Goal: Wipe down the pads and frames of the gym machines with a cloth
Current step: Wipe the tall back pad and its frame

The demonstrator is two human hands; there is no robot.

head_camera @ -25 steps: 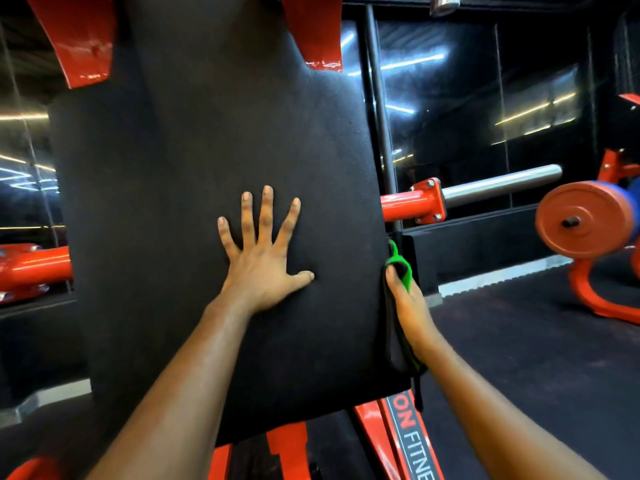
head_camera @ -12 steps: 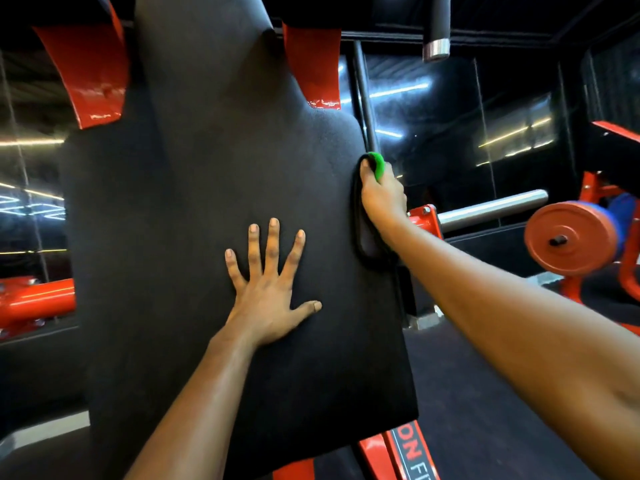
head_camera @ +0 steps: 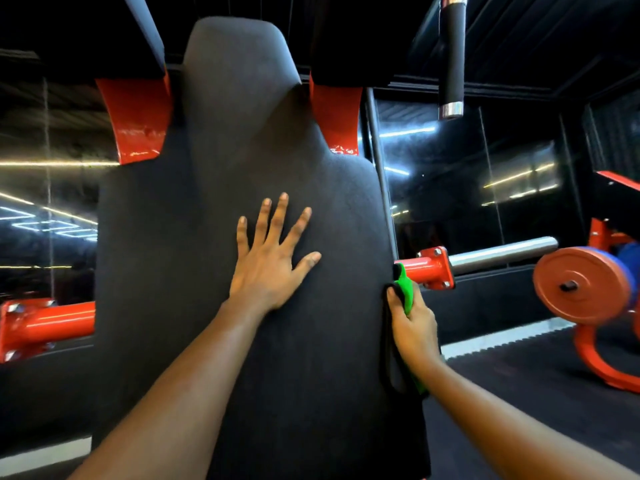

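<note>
Clutching green-and-black cloth (head_camera: 406,292) in right hand (head_camera: 414,327), bracing flat left hand (head_camera: 268,268) on black foam pad (head_camera: 242,150); risks slipping off narrow right edge.

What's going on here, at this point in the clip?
A person is cleaning the black back pad of an orange-framed gym machine. The left hand lies flat on the pad's face with fingers spread, bracing it. The right hand grips a green cloth pressed against the pad's right edge, about level with the chrome bar. An orange weight plate sits on another machine off to the right.
</note>
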